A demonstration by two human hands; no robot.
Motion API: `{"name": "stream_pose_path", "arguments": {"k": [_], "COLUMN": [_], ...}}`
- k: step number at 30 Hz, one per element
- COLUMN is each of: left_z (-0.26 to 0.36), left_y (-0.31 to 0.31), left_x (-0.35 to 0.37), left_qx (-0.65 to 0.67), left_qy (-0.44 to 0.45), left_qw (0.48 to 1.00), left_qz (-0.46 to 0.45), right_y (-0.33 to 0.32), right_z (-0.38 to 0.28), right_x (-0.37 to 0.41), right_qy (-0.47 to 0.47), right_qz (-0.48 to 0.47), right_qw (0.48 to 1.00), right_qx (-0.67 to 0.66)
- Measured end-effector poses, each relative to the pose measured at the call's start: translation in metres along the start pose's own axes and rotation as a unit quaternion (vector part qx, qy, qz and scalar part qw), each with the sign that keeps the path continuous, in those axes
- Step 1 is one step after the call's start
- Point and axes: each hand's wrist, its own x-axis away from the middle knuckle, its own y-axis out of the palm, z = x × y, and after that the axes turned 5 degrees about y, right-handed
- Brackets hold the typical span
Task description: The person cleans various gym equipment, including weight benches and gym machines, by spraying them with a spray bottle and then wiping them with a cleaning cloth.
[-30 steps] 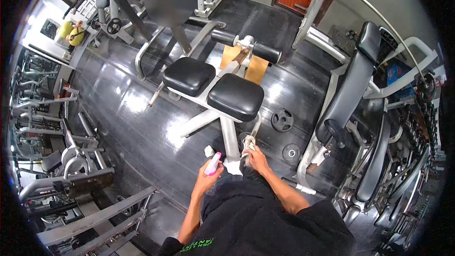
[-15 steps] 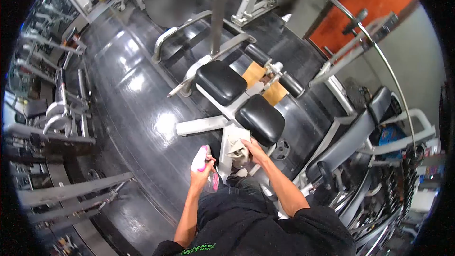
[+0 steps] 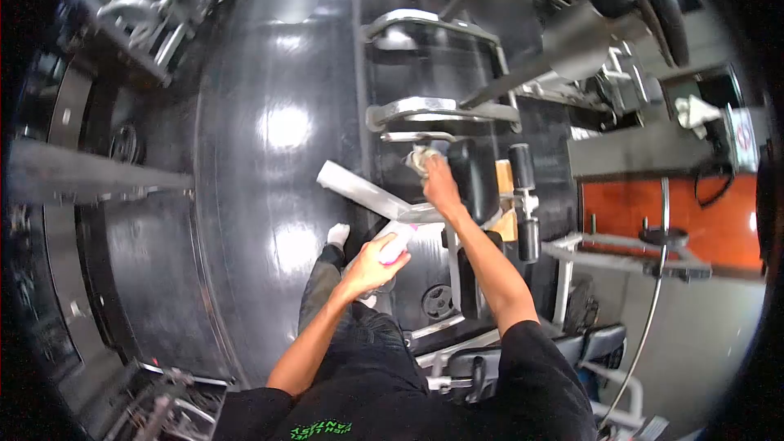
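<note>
My left hand (image 3: 371, 267) is wrapped round a white and pink spray bottle (image 3: 395, 248), held in front of my legs beside the white frame (image 3: 359, 188) of an exercise bench. A crumpled pale cloth (image 3: 420, 159) is bunched in the fingers of my right hand (image 3: 442, 185). That hand reaches forward to the near edge of a black padded seat (image 3: 475, 175), where the cloth overlaps a metal bar. Part of the second pad is covered by my right forearm.
Black foam rollers (image 3: 521, 165) stand beyond the seat. A curved chrome frame (image 3: 433, 106) lies ahead. A weight plate (image 3: 438, 301) rests on the floor at my right. Along the right wall, a long barbell (image 3: 653, 302) stands before an orange panel (image 3: 621, 204).
My view has turned and I have stepped round. My right hand has moved forward with the cloth to the other pad; the left still grips the spray bottle.
</note>
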Motion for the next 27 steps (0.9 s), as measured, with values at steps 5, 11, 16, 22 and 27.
{"name": "stream_pose_path", "arguments": {"k": [5, 11, 16, 22, 27], "left_z": [0.003, -0.003, -0.004, -0.006, -0.012], "left_y": [-0.016, -0.025, -0.022, -0.01, 0.01], "left_x": [0.007, 0.017, 0.023, 0.038, 0.05], "left_qx": [-0.013, 0.0, 0.006, 0.015, -0.005], "left_qy": [-0.044, -0.07, -0.054, -0.066, -0.054], "left_qw": [0.999, 0.998, 0.998, 0.998, 0.998], "left_qz": [-0.013, -0.003, 0.006, 0.005, -0.027], "right_y": [0.013, 0.034, 0.029, -0.003, -0.009], "right_z": [0.009, 0.013, 0.004, -0.014, -0.017], "right_x": [-0.027, 0.022, 0.091, 0.196, 0.247], "right_qy": [-0.049, -0.02, 0.027, 0.053, 0.054], "right_qz": [-0.022, -0.056, -0.113, -0.204, -0.195], "right_qw": [0.98, 0.919, 0.917, 0.914, 0.933], "right_qx": [0.191, 0.391, 0.383, 0.347, 0.297]}}
